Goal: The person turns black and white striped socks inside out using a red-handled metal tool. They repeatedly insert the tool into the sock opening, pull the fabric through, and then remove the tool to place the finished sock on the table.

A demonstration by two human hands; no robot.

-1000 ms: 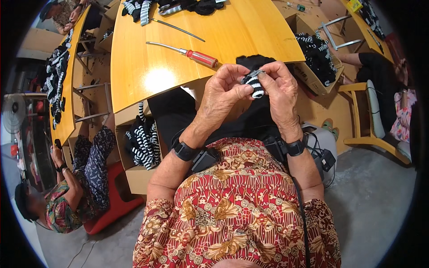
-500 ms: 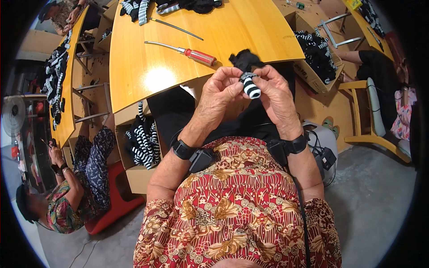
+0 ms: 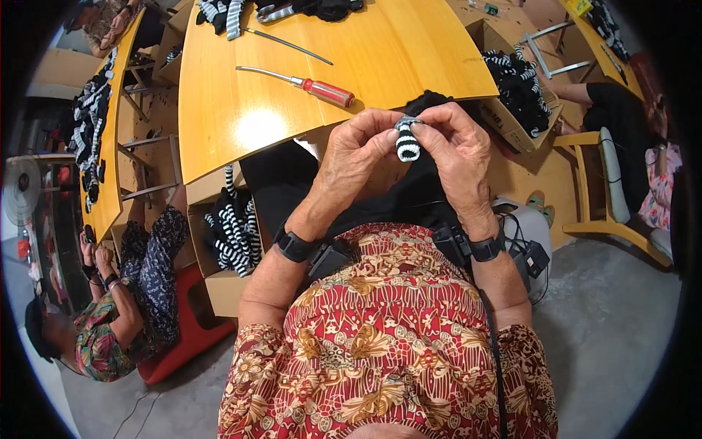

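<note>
Just beyond the table's near edge, my left hand (image 3: pixel 357 150) and my right hand (image 3: pixel 462 154) pinch a small black-and-white striped knitted tube (image 3: pixel 407 144) from both sides. Its round, white-rimmed open end points toward me. Grey knit shows at the top of the tube between my thumbs and fingertips. Behind my fingers a dark fuzzy piece of fabric (image 3: pixel 428 100) shows against the table edge; whether it is joined to the tube is hidden. A screwdriver (image 3: pixel 327 91) with a red handle lies on the table, left of my hands.
The yellow table (image 3: pixel 395 51) also bears a thin dark rod (image 3: pixel 289 46) and a striped knit pile (image 3: pixel 234 18). Cardboard boxes of striped knits stand at the left (image 3: pixel 234 227) and right (image 3: pixel 515 91). A person (image 3: pixel 110 307) sits at the left; others work nearby.
The tube has turned so that its open end faces me more. The black fabric has dropped lower behind my right fingers. Both hands keep their pinch.
</note>
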